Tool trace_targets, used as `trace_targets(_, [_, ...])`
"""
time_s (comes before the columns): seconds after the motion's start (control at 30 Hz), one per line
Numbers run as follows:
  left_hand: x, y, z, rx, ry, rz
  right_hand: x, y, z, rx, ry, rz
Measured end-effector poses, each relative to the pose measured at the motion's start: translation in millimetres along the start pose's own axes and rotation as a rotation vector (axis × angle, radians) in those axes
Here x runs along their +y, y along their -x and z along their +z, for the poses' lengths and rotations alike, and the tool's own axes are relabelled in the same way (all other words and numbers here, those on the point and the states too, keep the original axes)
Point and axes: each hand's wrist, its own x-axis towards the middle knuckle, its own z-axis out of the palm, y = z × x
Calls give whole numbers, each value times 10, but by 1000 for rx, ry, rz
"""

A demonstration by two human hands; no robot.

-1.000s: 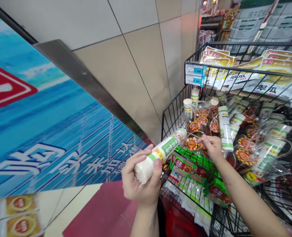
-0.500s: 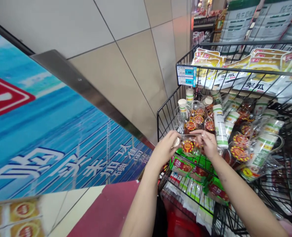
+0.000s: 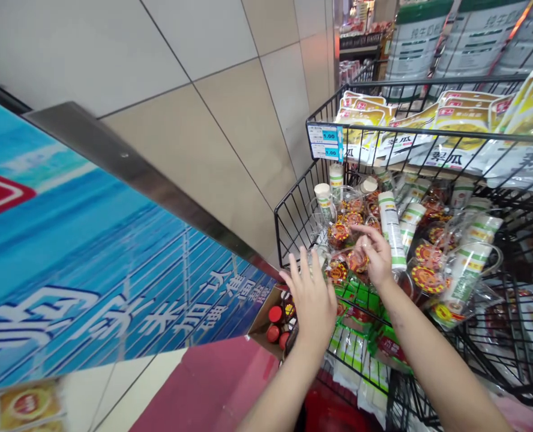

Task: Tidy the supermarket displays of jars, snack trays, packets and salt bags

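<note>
My left hand (image 3: 311,297) is open, fingers spread, hovering at the near left corner of a black wire basket (image 3: 289,219) and holding nothing. My right hand (image 3: 374,255) reaches into the basket with its fingers apart, resting on clear packs with red and gold round labels (image 3: 340,233). White tubes with green labels (image 3: 391,228) lie among those packs, just right of my right hand. Under the basket lie green and red packets (image 3: 361,303).
An upper wire shelf holds yellow and white bags (image 3: 455,129) behind blue price tags (image 3: 325,142). A cardboard box of red-capped bottles (image 3: 275,324) sits on the floor below my left hand. A tiled wall and a blue banner (image 3: 90,252) fill the left.
One second ago my left hand held a white tube with a green label. It carried the tube into the basket and has now drawn back with nothing in it. My right hand opened.
</note>
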Motion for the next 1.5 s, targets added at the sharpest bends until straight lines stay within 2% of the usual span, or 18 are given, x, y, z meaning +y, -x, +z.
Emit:
trace_targets(0.1, [180, 453, 152, 345, 47, 166, 5, -60, -35, 236, 25, -50])
trace_targets(0.17, [192, 659, 269, 407, 95, 234, 9, -90, -61, 424, 60, -88])
trace_targets(0.2, [157, 696, 331, 423, 113, 181, 9, -104, -75, 503, 66, -103])
trace_targets(0.27, [7, 625, 452, 410, 168, -41, 4, -136, -110, 571, 44, -117])
trace_targets(0.33, [-218, 411, 560, 304, 288, -225, -13, -173, -158, 514, 16, -99])
trace_targets(0.37, [-338, 281, 608, 197, 362, -227, -27, -192, -188, 443, 21, -76])
trace_targets(0.43, [-541, 32, 694, -49, 494, -113, -64, -222, -260, 238, 99, -14])
trace_targets(0.5, [-653, -164, 773, -166, 565, -39, -106, -231, -344, 7, 232, 42])
trace_targets(0.6, [-650, -365, 880, -185, 551, -66, -142, -207, -463, -328, 408, 86])
trace_targets(0.67, [-591, -477, 939, -197, 519, -187, -128, -173, -499, -537, 505, 77])
trace_targets(0.73, [-535, -588, 980, -205, 480, -329, -79, -131, -461, -631, 639, 10])
trace_targets(0.83, [-496, -722, 1006, -212, 387, -395, 35, -56, -249, -482, 993, -59])
trace_targets(0.93, [-499, -763, 991, -248, 303, -298, 141, 17, 24, -313, 1371, 5])
trace_targets(1.03, [-514, -713, 928, -251, 223, -251, 186, 60, 174, -323, 1549, 49])
trace_targets(1.2, [-509, -661, 706, -141, 59, -314, 144, 27, 138, -316, 1486, 108])
trace_targets(1.3, [-463, -749, 645, -186, -15, -349, 143, -37, 130, -254, 1417, 173])
trace_targets(1.4, [-403, -839, 745, -293, -37, -320, 175, -84, 185, -233, 1470, 217])
trace_targets(1.5, [-361, -844, 920, -272, -17, -328, 138, -67, 187, -172, 1417, 165])
